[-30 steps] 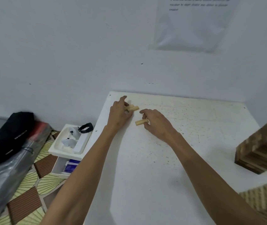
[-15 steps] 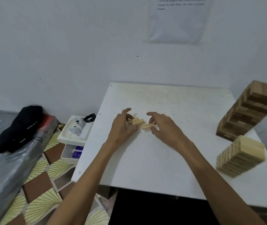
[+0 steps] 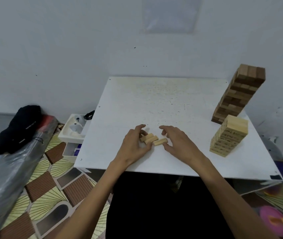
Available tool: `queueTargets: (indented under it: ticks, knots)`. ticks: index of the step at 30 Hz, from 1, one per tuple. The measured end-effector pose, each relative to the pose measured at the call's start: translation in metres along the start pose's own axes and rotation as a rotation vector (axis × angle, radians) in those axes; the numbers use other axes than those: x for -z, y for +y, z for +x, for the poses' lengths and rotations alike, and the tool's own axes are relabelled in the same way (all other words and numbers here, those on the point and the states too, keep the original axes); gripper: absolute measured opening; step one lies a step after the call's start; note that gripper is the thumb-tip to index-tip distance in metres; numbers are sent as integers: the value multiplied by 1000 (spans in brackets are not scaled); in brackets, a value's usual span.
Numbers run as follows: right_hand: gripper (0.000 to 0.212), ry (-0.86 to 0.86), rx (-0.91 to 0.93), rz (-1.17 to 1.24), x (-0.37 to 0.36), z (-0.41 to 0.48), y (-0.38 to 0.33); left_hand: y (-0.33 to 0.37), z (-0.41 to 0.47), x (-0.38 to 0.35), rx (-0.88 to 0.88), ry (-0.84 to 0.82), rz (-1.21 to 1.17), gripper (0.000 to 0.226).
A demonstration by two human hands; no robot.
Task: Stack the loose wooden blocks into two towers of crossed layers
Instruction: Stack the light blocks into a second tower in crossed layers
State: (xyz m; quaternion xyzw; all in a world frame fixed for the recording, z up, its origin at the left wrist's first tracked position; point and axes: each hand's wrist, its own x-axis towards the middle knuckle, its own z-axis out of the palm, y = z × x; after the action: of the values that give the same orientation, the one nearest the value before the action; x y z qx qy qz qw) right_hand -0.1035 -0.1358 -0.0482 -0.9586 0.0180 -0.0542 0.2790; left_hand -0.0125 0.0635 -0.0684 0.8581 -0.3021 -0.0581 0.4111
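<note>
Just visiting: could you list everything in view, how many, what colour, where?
table: one, white, against the wall
loose blocks: three, pale wood, mid-table, between the hands
dark tower: one, brown, table's far right
pale tower: one, light wood, in front of it
paper sheet: one, white, on wall
tray: one, white, floor left
black cloth: one, on grey plastic, left
left hand: curled round two blocks
right hand: at third block, grip unclear

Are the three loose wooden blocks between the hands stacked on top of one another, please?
No, the three loose wooden blocks lie side by side in one layer, flat on the white table.
</note>
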Motion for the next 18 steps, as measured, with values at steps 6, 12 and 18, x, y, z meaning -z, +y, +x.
queueTargets:
  ticks: [6, 12, 18]
  knots:
    - [50, 23, -108, -139, 0, 4, -5, 0, -1, 13, -54, -140, 58, 65]
    - [39, -46, -127, 19, 1, 3, -8, -4, 10, 21, -68, -314, 115, 64]
    - [59, -198, -89, 49, 9, 2, 3, -2, 21, 24, -116, -407, 203, 65]
